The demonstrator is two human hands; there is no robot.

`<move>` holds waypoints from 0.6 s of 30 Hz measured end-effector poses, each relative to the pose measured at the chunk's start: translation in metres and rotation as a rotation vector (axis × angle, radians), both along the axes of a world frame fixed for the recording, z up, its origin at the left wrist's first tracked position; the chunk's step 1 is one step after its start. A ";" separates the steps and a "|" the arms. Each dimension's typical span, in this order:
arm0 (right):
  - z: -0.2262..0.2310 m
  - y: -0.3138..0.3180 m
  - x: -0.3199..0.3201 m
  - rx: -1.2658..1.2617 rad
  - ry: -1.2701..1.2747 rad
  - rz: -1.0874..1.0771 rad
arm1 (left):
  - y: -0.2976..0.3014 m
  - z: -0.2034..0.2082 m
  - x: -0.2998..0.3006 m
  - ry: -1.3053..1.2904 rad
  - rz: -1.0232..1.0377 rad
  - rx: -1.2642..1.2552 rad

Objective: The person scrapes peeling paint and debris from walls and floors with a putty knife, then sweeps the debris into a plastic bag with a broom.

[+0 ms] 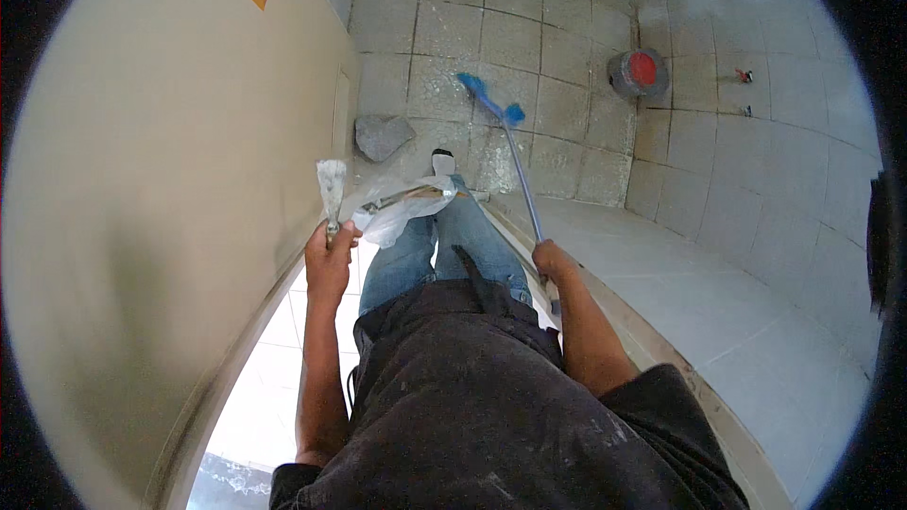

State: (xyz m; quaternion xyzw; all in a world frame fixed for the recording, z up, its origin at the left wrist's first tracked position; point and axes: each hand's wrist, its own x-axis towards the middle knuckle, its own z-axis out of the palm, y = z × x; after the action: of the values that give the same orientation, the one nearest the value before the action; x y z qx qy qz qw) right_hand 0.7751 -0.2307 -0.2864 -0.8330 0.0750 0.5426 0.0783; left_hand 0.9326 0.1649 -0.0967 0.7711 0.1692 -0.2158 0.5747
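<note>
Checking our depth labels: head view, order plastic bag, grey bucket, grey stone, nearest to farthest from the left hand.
1. Plastic bag: just right of the left hand.
2. Grey stone: ahead, slightly right.
3. Grey bucket: ahead, far right.

A flat, smooth beige panel (161,179) closes off the left hand's (331,264) outer side. Inward of it, a crumpled translucent plastic bag (395,225) bars the way; a gap opens between bag and right hand (548,260). A long-handled blue-bristled brush (518,160) obstructs forward of the right hand, a rough grey stone (383,137) ahead of the left.
</note>
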 end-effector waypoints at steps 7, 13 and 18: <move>0.071 0.077 -0.091 0.172 -0.202 -0.492 | 0.032 -0.019 -0.015 -0.053 -0.133 -0.032; 0.074 0.105 -0.020 -0.086 -0.365 -0.755 | 0.028 -0.013 -0.008 0.001 -0.185 0.068; 0.023 0.122 0.005 -0.106 -0.437 -0.715 | 0.027 -0.015 -0.008 -0.015 -0.217 0.086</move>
State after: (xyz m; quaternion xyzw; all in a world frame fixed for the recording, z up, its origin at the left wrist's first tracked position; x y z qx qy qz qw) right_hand 0.7801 -0.1090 -0.2637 -0.8528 0.3688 0.2874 0.2325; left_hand 0.9246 0.1920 -0.1115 0.8104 0.0893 -0.2636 0.5156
